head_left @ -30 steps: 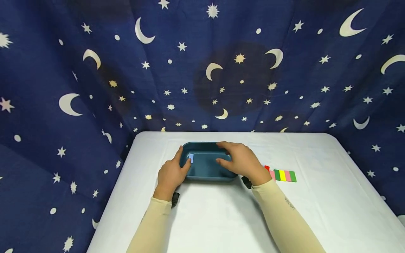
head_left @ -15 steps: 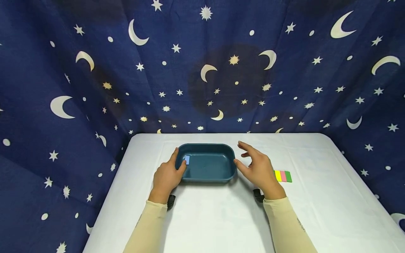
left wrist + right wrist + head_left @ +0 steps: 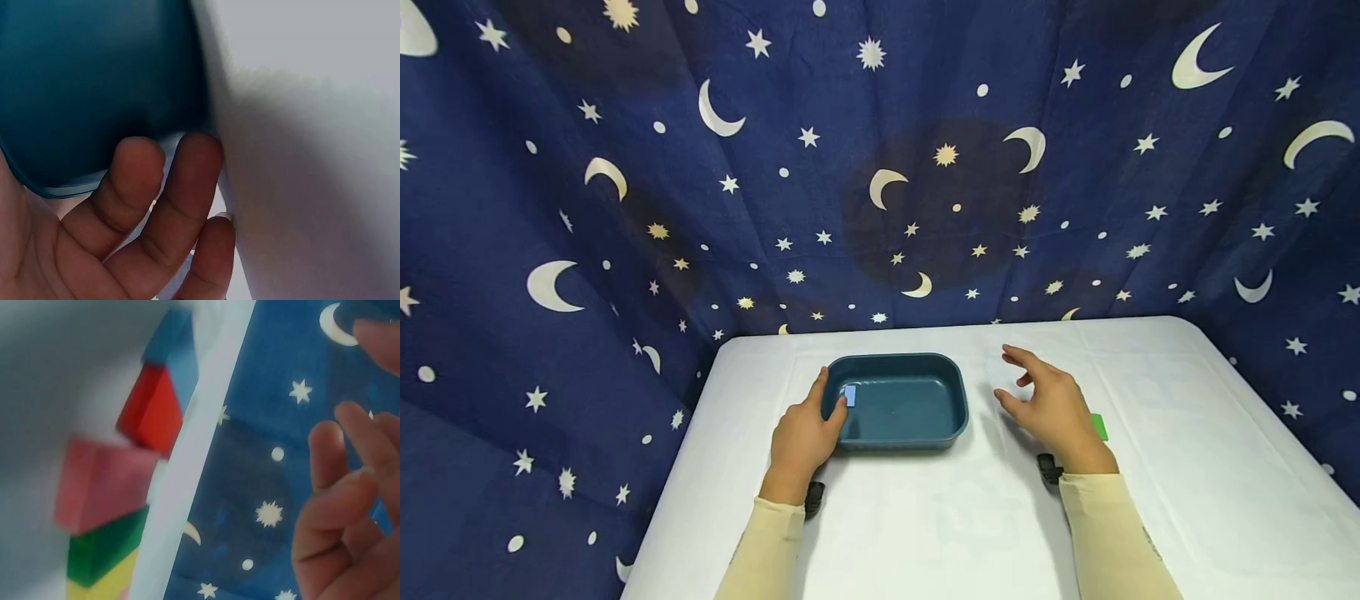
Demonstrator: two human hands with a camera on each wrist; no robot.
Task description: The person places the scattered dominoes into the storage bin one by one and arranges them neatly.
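A dark teal rectangular tray [image 3: 898, 442] stands on the white table, its long side across the view. My left hand [image 3: 805, 437] grips its left end, thumb over the rim and the other fingers along the outside; the left wrist view shows fingertips against the tray's outer wall. A small light blue block [image 3: 850, 396] lies inside the tray beside the thumb. My right hand [image 3: 1056, 412] is apart from the tray, to its right, fingers spread and holding nothing. Below it is a row of coloured blocks, mostly hidden in the head view, with a green block [image 3: 1099, 427] showing.
In the right wrist view the row includes a blue block [image 3: 178, 347], a red block [image 3: 150, 412], a pink block [image 3: 103, 484], a green block [image 3: 106, 550] and a yellow block [image 3: 106, 581]. A dark blue star-and-moon curtain [image 3: 790, 208] hangs behind the white table [image 3: 940, 525].
My right hand has drawn away from the tray's right end and moved right, over the row of blocks. My left hand has stayed at the tray's left end. The head view has shifted slightly.
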